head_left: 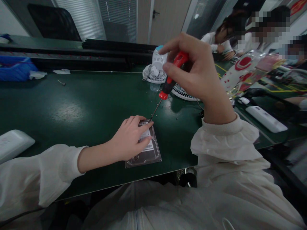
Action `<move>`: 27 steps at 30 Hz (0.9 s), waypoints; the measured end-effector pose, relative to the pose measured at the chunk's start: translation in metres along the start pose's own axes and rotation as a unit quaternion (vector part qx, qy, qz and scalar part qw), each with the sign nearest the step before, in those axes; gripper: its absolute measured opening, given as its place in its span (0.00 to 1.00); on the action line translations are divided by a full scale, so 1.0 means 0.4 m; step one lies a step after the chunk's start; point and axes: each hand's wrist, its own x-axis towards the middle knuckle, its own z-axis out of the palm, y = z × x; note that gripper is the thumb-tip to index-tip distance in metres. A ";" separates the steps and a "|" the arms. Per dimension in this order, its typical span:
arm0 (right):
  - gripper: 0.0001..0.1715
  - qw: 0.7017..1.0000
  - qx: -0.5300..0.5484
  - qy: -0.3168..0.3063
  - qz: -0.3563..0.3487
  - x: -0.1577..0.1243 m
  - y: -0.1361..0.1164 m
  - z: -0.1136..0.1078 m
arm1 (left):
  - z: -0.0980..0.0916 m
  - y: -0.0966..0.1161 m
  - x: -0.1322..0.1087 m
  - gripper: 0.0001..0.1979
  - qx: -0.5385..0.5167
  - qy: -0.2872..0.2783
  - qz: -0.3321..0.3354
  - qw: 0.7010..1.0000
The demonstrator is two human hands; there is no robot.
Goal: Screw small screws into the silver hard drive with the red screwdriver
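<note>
A hard disk drive (153,154) with a white label lies flat on the green table near its front edge. Resting across the drive, my left hand (131,137) has its fingers stretched out, the index finger close to the far right corner. My right hand (192,67) grips the red and black handle of a screwdriver (169,81), raised above the table. The screwdriver slants down, and its tip meets the drive's far right corner beside my left fingertip. Whether a screw sits under the tip I cannot make out. Several tiny screws (169,107) lie scattered behind the drive.
Behind the screws stands a small white fan (155,75), with another white grille (184,94) beside it. A blue bin (16,68) is at the far left, a white object (14,145) at the left. A power strip (266,118) lies right. People sit at the back right.
</note>
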 end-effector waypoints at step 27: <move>0.17 1.000 0.020 -0.009 -0.008 -0.001 0.005 -0.005 | 0.001 0.000 0.000 0.26 -0.004 0.001 -0.002 1.000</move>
